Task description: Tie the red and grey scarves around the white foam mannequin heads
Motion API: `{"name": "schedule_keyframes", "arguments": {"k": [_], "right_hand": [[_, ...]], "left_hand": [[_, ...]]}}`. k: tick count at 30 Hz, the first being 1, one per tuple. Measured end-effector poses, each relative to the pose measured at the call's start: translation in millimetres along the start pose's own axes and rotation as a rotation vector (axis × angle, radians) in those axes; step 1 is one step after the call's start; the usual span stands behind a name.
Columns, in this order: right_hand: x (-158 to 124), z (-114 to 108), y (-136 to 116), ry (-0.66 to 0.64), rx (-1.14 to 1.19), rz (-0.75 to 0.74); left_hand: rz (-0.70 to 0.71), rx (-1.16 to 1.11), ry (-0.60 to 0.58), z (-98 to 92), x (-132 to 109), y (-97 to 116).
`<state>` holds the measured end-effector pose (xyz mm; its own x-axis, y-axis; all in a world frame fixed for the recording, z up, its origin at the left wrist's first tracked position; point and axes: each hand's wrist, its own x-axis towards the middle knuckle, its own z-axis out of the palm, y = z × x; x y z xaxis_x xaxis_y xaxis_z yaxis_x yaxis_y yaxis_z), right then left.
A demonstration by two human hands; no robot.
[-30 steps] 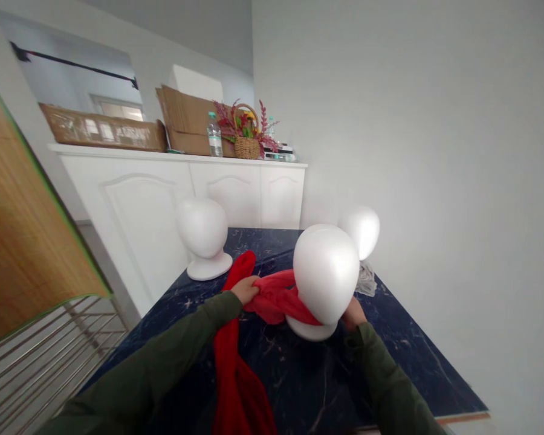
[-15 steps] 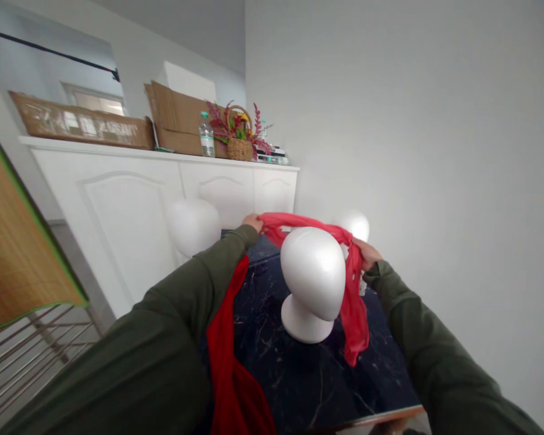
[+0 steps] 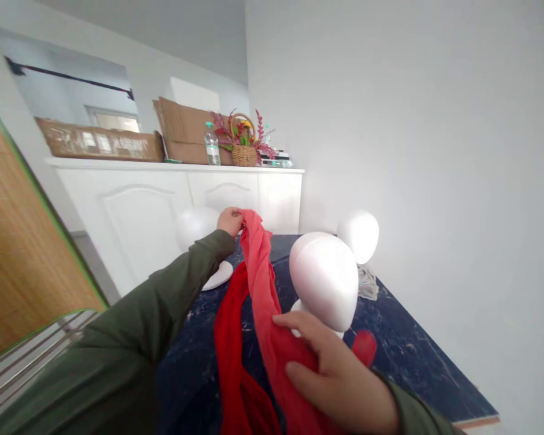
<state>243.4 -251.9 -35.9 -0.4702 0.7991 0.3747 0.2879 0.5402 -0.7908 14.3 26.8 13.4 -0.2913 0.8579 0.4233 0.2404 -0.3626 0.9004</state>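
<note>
A long coral-red scarf (image 3: 260,266) runs from my left hand (image 3: 231,221) down toward me. My left fingers pinch its far end, raised above the table. Closer to me, my right hand (image 3: 340,374) grips the same scarf between thumb and fingers; a bit of red cloth shows past its far side. A white foam mannequin head (image 3: 324,281) stands just beyond my right hand, its base partly hidden. Below the scarf, a deeper red length of cloth (image 3: 230,320) hangs down along the table; whether it is the same scarf I cannot tell.
Two more white mannequin heads stand farther back, one at left (image 3: 194,226) behind my arm, one at right (image 3: 360,235) beside grey crumpled cloth (image 3: 367,284). Behind the dark marbled table (image 3: 417,362) are white cabinets (image 3: 140,205) holding cardboard boxes (image 3: 100,142), a bottle (image 3: 212,145) and a flower basket (image 3: 243,155).
My right hand has come from beside the mannequin head toward me and down, drawing the scarf away from behind the head. My left hand has shifted slightly left, still holding its end.
</note>
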Motion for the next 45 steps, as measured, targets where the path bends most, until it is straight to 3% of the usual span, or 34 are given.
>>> {"name": "schedule_keyframes", "arguments": {"k": [2,4,6,8,11,12,14,17,19,22,25,27,29,33,36,39,42,45], "right_hand": [[20,37,29,-0.033,-0.044,-0.036],[31,59,57,-0.227,-0.12,-0.07],[26,62,82,-0.351,-0.213,-0.068],[7,47,104,-0.358,-0.287,0.026],[-31,6,135,-0.257,-0.351,0.279],[-41,-8,145,-0.178,-0.371,0.351],[-51,-32,163,0.098,-0.409,0.443],[-42,-45,181,0.476,-0.392,0.352],[-26,-38,187,0.521,-0.305,0.206],[-8,-15,190,0.5,-0.131,0.145],[-5,7,182,0.492,-0.003,0.174],[-7,18,170,0.424,0.052,0.141],[-7,25,153,0.307,0.079,0.076],[-3,33,134,0.149,0.026,-0.005],[-1,35,152,0.169,0.017,0.067],[0,29,192,0.261,-0.013,0.203],[8,6,231,0.42,-0.182,0.288],[19,-35,258,0.669,-0.469,0.265]], "left_hand": [[-0.045,0.127,0.023,0.5,-7,-23],[-0.068,0.192,0.061,-0.4,-18,-43],[-0.069,0.245,0.069,-3.1,-35,-61],[-0.049,0.27,0.034,-6.6,-60,-75],[0.028,0.259,-0.125,-8.8,-108,-91],[0.052,0.247,-0.211,-7.3,-125,-94],[0.053,0.219,-0.42,1.0,-158,-96],[0.001,0.179,-0.698,28.0,-199,-94],[0.079,0.117,-0.794,51.8,-217,-91],[0.213,-0.007,-0.718,81.3,-230,-85],[0.237,-0.003,-0.538,86.1,-230,-75],[0.294,0.06,-0.47,71.2,-226,-66],[0.352,0.155,-0.437,42.5,-220,-62],[0.363,0.425,-0.309,-46.9,-202,-84],[0.316,0.639,-0.11,-120.8,-187,-117],[0.21,0.739,0.032,-172.7,-175,-144],[0.125,0.735,0.111,-189.7,-169,-158],[0.109,0.699,0.143,-182.6,-166,-161]]}}
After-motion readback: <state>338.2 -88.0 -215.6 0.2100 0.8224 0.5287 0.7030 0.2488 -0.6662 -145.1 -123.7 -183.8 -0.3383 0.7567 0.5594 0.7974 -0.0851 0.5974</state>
